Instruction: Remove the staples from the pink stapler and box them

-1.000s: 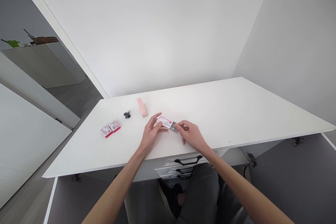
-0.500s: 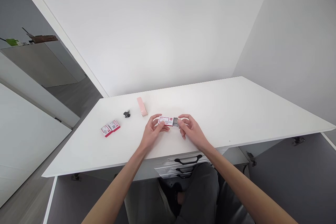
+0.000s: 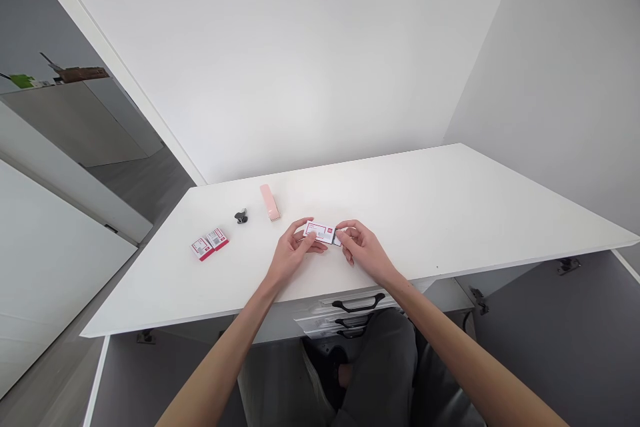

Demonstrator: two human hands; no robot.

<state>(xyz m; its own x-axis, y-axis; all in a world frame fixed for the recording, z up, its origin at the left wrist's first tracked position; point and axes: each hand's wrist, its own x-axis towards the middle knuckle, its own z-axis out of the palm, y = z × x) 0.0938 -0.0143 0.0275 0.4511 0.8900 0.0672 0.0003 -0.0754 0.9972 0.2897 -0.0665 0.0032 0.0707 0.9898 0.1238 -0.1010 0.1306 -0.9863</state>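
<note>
My left hand (image 3: 293,247) grips a small white and red staple box (image 3: 319,232) just above the tabletop, thumb on its printed face and fingers behind. At the box's right end, my right hand (image 3: 365,250) pinches the inner tray, whose short grey and white end (image 3: 338,240) sticks out of the sleeve. The fingertips partly hide that end. Behind my left hand lies a pink stapler (image 3: 271,203). Further left is a small black object (image 3: 241,216), probably a clip. Two more staple boxes, one (image 3: 201,249) beside the other (image 3: 218,239), lie left of it.
The white tabletop (image 3: 425,207) runs up to the wall behind. Below its front edge are drawers with black handles (image 3: 359,304), above my legs. Open cabinet doors stand at both lower sides. A doorway is at the left.
The inner tray has slid further into the sleeve, so less grey shows. The box has tilted, its right end lower, and my right hand has moved slightly left. Other things stay in place.
</note>
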